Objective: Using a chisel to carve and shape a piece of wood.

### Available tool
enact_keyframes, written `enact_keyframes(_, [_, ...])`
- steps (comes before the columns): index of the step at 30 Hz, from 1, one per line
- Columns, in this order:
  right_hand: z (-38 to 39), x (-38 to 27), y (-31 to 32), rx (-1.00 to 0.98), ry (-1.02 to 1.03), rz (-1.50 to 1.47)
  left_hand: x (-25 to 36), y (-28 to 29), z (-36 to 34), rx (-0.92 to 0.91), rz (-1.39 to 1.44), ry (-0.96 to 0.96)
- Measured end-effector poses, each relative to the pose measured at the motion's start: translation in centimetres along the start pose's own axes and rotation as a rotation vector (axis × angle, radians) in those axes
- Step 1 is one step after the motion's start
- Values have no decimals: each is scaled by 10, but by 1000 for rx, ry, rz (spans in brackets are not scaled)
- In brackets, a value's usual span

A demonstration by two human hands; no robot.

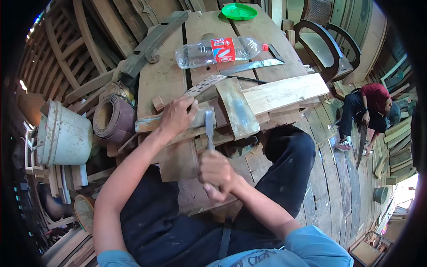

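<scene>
My right hand (215,174) is closed round the handle of a chisel (209,127), its flat metal blade pointing away from me. The blade's tip lies against a grey rectangular block (205,116) at the near edge of the workbench (162,73). My left hand (178,116) is curled over that block's left part, fingers bent; its thumb side is partly hidden. Right beside the chisel, a worn board (239,109) with a blue-grey patch lies across a pale plank (287,94). Behind my left hand is a light strip with dark holes (204,85).
An empty plastic bottle (200,52), a metal try square (253,66) and a green dish (239,12) are on the bench. To the left stand a roll of sandpaper (116,116) and a white bucket (69,135). At right, another person (373,100) bends over with a handsaw (362,144).
</scene>
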State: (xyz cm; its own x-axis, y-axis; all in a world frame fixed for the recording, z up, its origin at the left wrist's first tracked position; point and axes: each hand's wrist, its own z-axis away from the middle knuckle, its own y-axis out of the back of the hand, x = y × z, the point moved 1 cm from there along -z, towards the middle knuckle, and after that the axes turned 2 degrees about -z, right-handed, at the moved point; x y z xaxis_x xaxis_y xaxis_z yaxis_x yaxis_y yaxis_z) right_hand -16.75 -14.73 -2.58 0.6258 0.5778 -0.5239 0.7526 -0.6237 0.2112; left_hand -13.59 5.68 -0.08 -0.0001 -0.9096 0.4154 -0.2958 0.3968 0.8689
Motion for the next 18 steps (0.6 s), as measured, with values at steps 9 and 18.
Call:
enact_keyframes(9, [-4,4,0,-33,14,39,-4,-3,1,42,34,-36])
enact_keyframes(18, [9,-3,-2,-55,-8,32,-2,-5,1,41,-38,-19])
